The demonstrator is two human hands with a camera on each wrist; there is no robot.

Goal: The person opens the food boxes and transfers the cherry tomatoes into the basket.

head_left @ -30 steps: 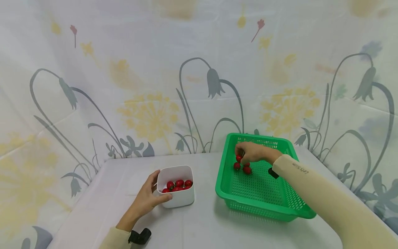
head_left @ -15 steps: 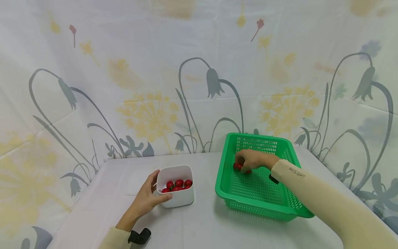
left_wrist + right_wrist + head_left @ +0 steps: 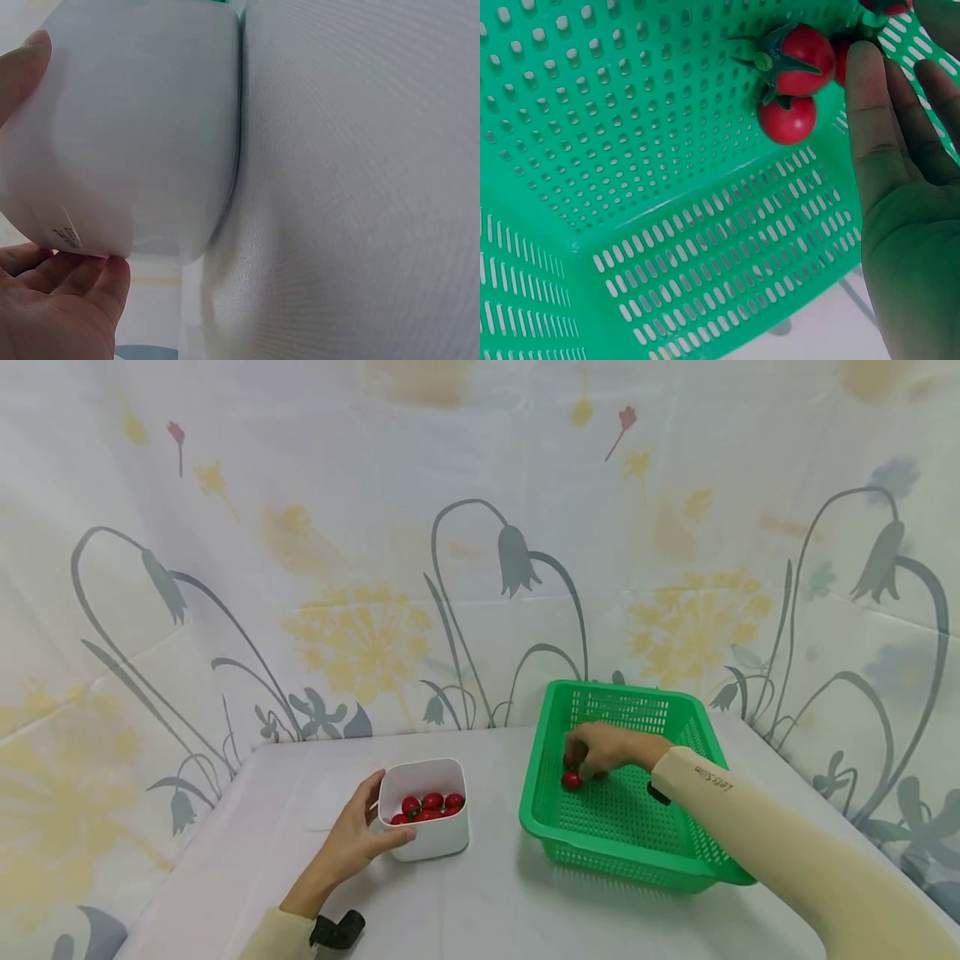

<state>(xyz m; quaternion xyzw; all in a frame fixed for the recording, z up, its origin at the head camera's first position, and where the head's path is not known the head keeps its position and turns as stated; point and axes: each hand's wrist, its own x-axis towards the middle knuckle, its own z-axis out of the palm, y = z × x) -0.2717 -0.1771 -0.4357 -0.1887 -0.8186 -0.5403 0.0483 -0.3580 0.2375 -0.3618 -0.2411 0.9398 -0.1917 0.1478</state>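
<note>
My left hand (image 3: 358, 837) grips a square white plastic container (image 3: 433, 840) on the table, its thumb on the near wall and its fingers at the left side. Several red cherry tomatoes (image 3: 432, 802) lie inside. Over to the right, my right hand (image 3: 611, 747) reaches down into a green perforated basket (image 3: 534, 789), above a few cherry tomatoes (image 3: 571, 781). In the right wrist view its fingers (image 3: 870, 112) look fairly straight beside the tomatoes. One tomato with green sepals (image 3: 806, 60) rests against another (image 3: 787, 120). The fingers partly cover a darker tomato.
A white-covered table (image 3: 491, 860) bears both containers, with a gap between them. Behind it hangs a flower-printed curtain (image 3: 480, 568). A black wrist camera (image 3: 337, 930) sits on my left wrist, near the tabletop.
My right hand has moved slightly down and toward me within the basket, and the tomatoes under it have shifted. The left hand and white container have stayed put.
</note>
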